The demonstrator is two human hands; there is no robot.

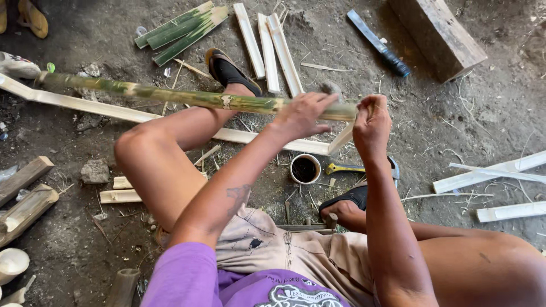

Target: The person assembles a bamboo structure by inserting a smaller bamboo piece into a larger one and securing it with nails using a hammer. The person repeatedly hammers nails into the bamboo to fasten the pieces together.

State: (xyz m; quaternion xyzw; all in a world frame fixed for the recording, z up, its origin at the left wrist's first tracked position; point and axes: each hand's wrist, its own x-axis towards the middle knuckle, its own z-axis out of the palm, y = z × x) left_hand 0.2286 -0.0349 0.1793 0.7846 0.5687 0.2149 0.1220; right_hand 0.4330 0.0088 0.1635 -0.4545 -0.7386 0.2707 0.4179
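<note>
A long green bamboo strip (170, 94) runs from the far left across my knees to its near end by my hands. My left hand (302, 116) lies over the strip close to that end, fingers stretched along it. My right hand (372, 126) is closed around the strip's tip, thumb on top. A pale split bamboo slat (91, 106) lies on the ground under the strip. Whether my right hand also holds a small tool, I cannot tell.
Several pale and green bamboo slats (267, 45) lie on the dirt ahead. A long knife with a blue handle (378, 43) and a wooden block (438, 34) lie at upper right. A small round cup (305, 169) and a yellow-handled tool (347, 168) sit between my feet.
</note>
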